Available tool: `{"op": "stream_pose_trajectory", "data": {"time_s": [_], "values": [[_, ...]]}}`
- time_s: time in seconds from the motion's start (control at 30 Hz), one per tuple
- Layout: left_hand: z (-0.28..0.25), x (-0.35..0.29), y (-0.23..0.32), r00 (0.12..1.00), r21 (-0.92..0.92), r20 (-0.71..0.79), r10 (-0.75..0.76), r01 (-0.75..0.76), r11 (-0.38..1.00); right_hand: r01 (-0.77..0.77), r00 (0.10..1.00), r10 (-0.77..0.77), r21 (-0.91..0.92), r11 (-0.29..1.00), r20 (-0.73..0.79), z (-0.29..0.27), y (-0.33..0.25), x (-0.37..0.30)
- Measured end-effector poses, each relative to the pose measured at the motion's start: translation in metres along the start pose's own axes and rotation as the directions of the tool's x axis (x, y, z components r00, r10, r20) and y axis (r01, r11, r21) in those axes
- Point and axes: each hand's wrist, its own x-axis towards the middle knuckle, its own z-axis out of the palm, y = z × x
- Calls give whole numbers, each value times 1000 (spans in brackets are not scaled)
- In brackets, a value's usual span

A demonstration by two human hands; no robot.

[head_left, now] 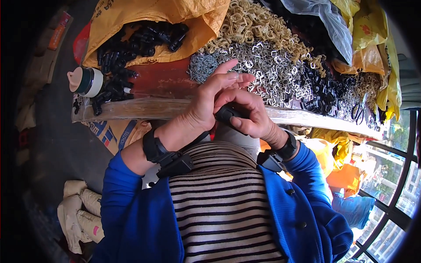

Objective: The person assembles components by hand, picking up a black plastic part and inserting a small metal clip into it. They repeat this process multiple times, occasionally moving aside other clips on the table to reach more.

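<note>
My right hand [247, 115] pinches a small black plastic part [225, 114] between thumb and fingers, close in front of my body. Beside it, my left hand [212, 94] has its fingers stretched out and apart, its palm edge right by the black part. Whether that palm touches the part, I cannot tell. Just past my hands lies a heap of small silvery C-shaped metal clips [272, 70]. Similar black plastic parts [118, 57] spill out of an orange woven sack [188, 13] at the far left.
Beige plastic clips [254, 22] are piled behind the metal ones, with small black pieces [318, 98] to their right. Scissors [359, 113] lie near the table's right end. A white-and-green round container [90, 82] stands at the left edge. Yellow plastic bags [372, 39] hang at far right.
</note>
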Motion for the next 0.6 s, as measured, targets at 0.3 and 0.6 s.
{"op": "stream_pose_trajectory", "data": {"time_s": [0.3,0.6], "values": [[1,-8,-1,1000,-19,-13,25,-25,1000,24,999,-21,-99,995,40,1,4,-2],[-31,-21,23,991,282,-67,113,-89,955,-7,991,-69,-556,831,-117,-56,-22,-61]]}}
